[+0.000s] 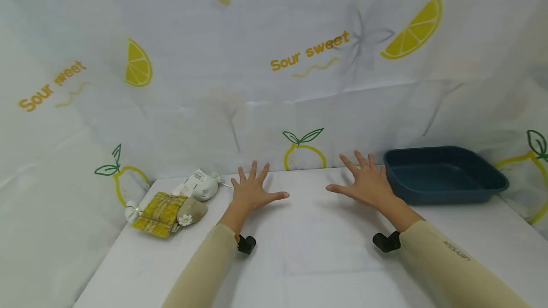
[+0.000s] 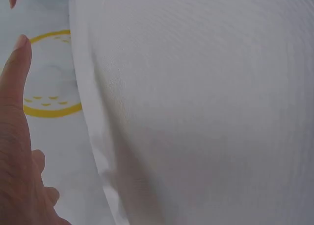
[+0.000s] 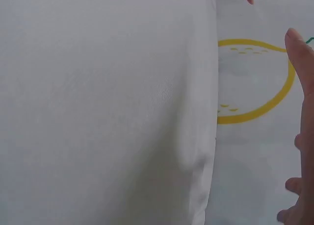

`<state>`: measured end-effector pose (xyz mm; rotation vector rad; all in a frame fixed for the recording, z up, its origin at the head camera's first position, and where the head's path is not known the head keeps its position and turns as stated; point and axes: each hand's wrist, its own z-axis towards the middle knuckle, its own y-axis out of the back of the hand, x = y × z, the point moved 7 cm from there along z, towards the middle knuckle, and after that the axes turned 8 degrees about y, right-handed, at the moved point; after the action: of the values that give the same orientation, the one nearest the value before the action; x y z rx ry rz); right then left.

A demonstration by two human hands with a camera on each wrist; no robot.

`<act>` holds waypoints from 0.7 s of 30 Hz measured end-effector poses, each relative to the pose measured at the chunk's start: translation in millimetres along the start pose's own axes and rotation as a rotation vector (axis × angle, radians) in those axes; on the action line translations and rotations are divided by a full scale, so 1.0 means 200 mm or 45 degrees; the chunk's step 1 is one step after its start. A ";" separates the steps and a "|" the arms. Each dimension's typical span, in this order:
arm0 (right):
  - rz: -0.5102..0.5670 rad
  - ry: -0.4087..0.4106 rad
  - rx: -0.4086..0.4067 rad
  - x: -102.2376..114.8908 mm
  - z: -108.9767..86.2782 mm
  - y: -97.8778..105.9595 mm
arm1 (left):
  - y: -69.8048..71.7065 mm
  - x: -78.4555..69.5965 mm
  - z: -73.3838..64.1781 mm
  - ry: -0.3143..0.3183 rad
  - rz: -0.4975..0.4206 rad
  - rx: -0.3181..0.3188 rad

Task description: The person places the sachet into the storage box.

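A dark blue, shallow plastic basin [image 1: 449, 197] with rounded corners, a thin rolled rim and a smooth inside stands upright on the white-covered table [image 1: 308, 246], against the white hanging sheet [image 1: 192, 122] printed with yellow lemons.

The right hand [image 1: 366, 184] is just left of the basin, fingers and thumb spread wide, its grip empty; whether it touches the basin wall cannot be told. The left hand [image 1: 252, 195], farther left of the basin, is likewise spread wide and empty, its thumb pointing toward the right hand.

Well left of the basin, beyond the left hand, lies a small heap: a flat, yellow-and-brown patterned fabric pouch [image 1: 159, 213], tilted over its neighbours; a plump beige cloth bag [image 1: 194, 209] with a white daisy [image 1: 185, 220]; and a rounded white drawstring bag [image 1: 206, 189], beside a white printed label [image 1: 190, 182] whose text is too small to read.
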<state>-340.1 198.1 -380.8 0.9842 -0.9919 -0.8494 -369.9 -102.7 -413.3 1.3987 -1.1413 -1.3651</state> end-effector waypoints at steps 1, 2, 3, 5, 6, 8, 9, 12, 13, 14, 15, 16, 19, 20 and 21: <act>0.007 0.023 -0.029 -0.01 -0.02 0.01 | 0.00 -0.01 0.00 -0.003 -0.007 0.000; 0.013 0.055 -0.060 -0.01 -0.03 0.03 | -0.01 -0.02 0.00 -0.003 -0.013 0.003; 0.024 0.092 -0.095 -0.02 -0.05 0.04 | -0.01 -0.03 0.01 -0.002 -0.026 0.003; 0.060 0.172 -0.174 -0.03 -0.09 0.08 | -0.01 -0.05 0.01 -0.008 -0.071 -0.007; 0.069 0.204 -0.215 -0.04 -0.11 0.10 | -0.01 -0.07 0.01 -0.014 -0.102 -0.011; 0.104 0.249 -0.301 -0.07 -0.16 0.15 | -0.01 -0.11 0.00 -0.038 -0.173 -0.017; 0.122 0.258 -0.347 -0.09 -0.19 0.18 | -0.01 -0.13 0.00 -0.055 -0.206 -0.020; 0.151 0.230 -0.477 -0.20 -0.27 0.27 | -0.01 -0.22 -0.02 -0.103 -0.268 -0.022; 0.171 0.205 -0.515 -0.24 -0.30 0.30 | -0.01 -0.26 -0.02 -0.117 -0.288 -0.024; 0.191 0.173 -0.556 -0.29 -0.33 0.32 | -0.01 -0.29 -0.03 -0.130 -0.309 -0.028; 0.205 0.133 -0.604 -0.34 -0.37 0.35 | -0.02 -0.32 -0.04 -0.140 -0.331 -0.030; 0.217 0.084 -0.649 -0.39 -0.40 0.37 | -0.02 -0.35 -0.04 -0.151 -0.355 -0.032; 0.269 -0.094 -0.805 -0.56 -0.51 0.41 | -0.04 -0.45 -0.07 -0.181 -0.424 -0.026; 0.284 -0.151 -0.849 -0.61 -0.55 0.42 | -0.04 -0.49 -0.07 -0.190 -0.439 -0.028; 0.293 -0.204 -0.891 -0.65 -0.58 0.43 | -0.05 -0.53 -0.07 -0.199 -0.446 -0.026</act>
<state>-262.6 375.1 -361.9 0.2045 -0.8271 -0.9907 -353.2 2.2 -399.0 1.5501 -1.0073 -1.7535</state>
